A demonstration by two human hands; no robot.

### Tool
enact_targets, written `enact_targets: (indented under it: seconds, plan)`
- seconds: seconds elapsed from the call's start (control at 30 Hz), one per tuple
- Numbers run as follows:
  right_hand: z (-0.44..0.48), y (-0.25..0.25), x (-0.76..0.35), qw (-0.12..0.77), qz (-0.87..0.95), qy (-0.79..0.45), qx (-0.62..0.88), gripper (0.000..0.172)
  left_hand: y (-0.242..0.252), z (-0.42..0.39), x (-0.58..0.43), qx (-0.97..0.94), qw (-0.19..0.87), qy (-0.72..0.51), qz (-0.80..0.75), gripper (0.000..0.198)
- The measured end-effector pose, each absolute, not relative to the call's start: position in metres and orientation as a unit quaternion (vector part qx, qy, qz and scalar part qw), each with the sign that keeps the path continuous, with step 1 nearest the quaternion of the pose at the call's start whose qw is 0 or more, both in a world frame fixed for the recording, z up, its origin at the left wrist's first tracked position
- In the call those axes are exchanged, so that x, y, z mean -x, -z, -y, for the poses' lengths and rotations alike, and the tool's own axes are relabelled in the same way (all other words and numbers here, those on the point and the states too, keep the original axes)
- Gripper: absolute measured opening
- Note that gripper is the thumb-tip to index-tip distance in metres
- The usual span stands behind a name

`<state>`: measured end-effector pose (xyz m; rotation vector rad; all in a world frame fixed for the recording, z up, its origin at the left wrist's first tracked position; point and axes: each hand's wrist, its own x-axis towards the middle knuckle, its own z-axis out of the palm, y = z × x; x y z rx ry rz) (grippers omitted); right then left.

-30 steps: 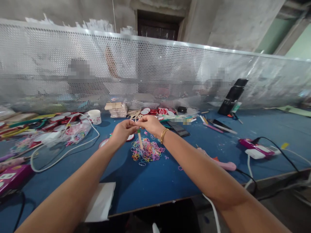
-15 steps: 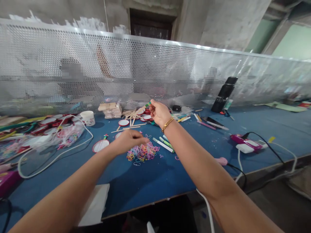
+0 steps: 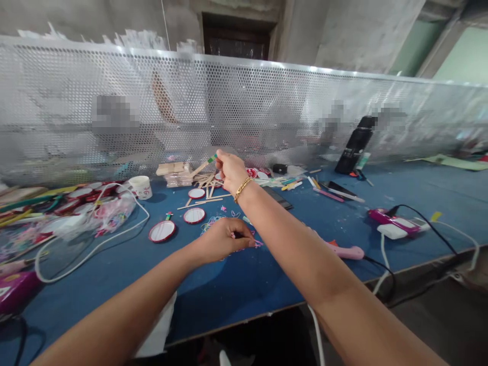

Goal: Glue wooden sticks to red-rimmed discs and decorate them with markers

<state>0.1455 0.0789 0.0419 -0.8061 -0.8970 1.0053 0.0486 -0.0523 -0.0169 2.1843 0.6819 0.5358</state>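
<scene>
My right hand (image 3: 229, 172) is raised over the far middle of the blue table (image 3: 412, 190), fingers pinched on a wooden stick (image 3: 202, 164) with a green tip that points up and left. Just beyond it lies a loose heap of wooden sticks (image 3: 208, 182). My left hand (image 3: 224, 238) is lower and nearer, fingers curled down onto a pile of coloured rubber bands (image 3: 213, 221), which it mostly hides. Two round red-rimmed discs (image 3: 162, 231) lie left of that hand.
A perforated metal screen (image 3: 267, 101) runs along the table's far side, with people dimly visible behind it. A white cable (image 3: 91, 248), a paper cup (image 3: 140, 186) and red discs crowd the left. Markers, a phone (image 3: 277, 197) and a pink tool (image 3: 392, 222) lie right.
The hands, joined on the stick a second ago, have parted. My right hand carried the stick up and away toward the stick heap; my left hand dropped onto the rubber bands.
</scene>
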Motion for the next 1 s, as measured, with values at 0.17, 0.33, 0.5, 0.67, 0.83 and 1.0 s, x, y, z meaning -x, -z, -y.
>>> enact_targets:
  seconds: [0.17,0.33,0.5,0.67,0.83,1.0]
  plan:
    - [-0.06,-0.045,-0.171,0.717,0.362,-0.459,0.38,0.018,0.008,0.029,-0.023,-0.905,0.158,-0.133,-0.371,0.027]
    - [-0.038,-0.037,-0.184,0.713,0.329,-0.491,0.377,0.017,-0.003,0.004,0.007,-0.877,0.093,-0.084,-0.463,0.028]
    - [-0.027,-0.026,-0.187,0.714,0.309,-0.5,0.38,0.017,-0.008,-0.017,0.036,-0.819,-0.022,-0.122,-0.56,0.036]
    - [-0.026,-0.016,-0.187,0.723,0.305,-0.487,0.384,0.016,0.008,-0.027,0.04,-0.786,-0.12,-0.042,-0.606,0.065]
    - [-0.027,-0.003,-0.178,0.707,0.335,-0.473,0.405,0.017,0.023,-0.031,0.029,-0.753,-0.088,-0.025,-0.651,0.077]
    - [-0.031,0.006,-0.174,0.699,0.372,-0.454,0.408,0.02,0.028,-0.041,0.032,-0.76,-0.041,-0.045,-0.647,0.083]
